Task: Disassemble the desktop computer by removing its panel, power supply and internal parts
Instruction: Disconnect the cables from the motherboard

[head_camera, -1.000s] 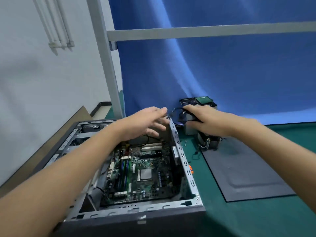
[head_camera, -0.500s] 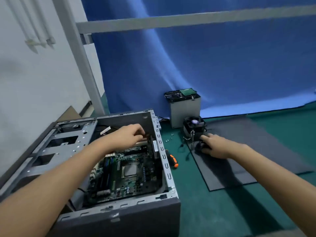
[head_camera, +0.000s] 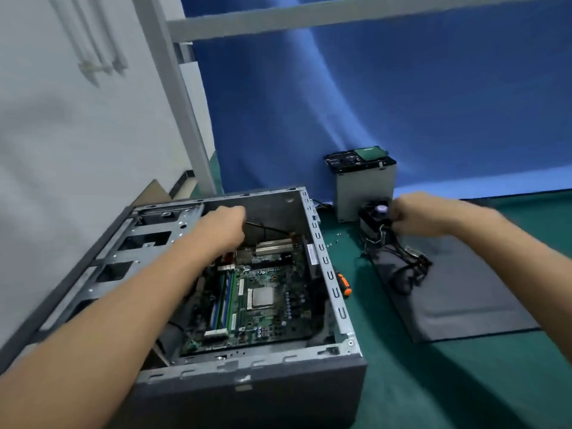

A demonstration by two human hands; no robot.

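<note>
The computer case [head_camera: 247,394] is lying open on its side at the left of the green tabletop [head_camera: 433,382], with one motherboard [head_camera: 272,317] sitting bolted inside. The left hand [head_camera: 223,224] is reaching into the far end with its fingers curled beside a black cable [head_camera: 266,228]; whether it is gripping that cable is hidden. The right hand [head_camera: 414,215] is blurring, curled against the cooler fan [head_camera: 373,216], and its grip cannot be told.

Judging by this, the internal-parts step is under way. The next move is probably calling for freeing the remaining cable, then unscrewing the board.

Already out and sitting to the right are one power supply [head_camera: 365,187], one cooler fan, one side panel [head_camera: 470,301], one cable bundle [head_camera: 405,267], one screwdriver [head_camera: 343,283] and a few loose screws [head_camera: 332,242], too small for counting.
</note>
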